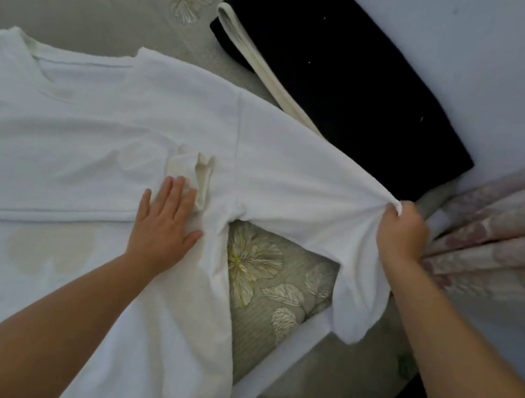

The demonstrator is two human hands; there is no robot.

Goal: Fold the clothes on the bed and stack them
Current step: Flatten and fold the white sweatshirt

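A white T-shirt lies spread across the bed, its neckline at the upper left. My left hand presses flat on the shirt's body near the armpit, fingers straight. My right hand grips the end of the right sleeve and holds it lifted and stretched to the right. A small white folded tag or pocket sticks up just beyond my left fingers. Behind the sleeve lies a folded black garment with a cream edge.
The grey bedspread with embroidered flowers shows under the sleeve and at the back. The bed's right edge runs close by my right arm. A pale pink patterned curtain hangs at the right against a light wall.
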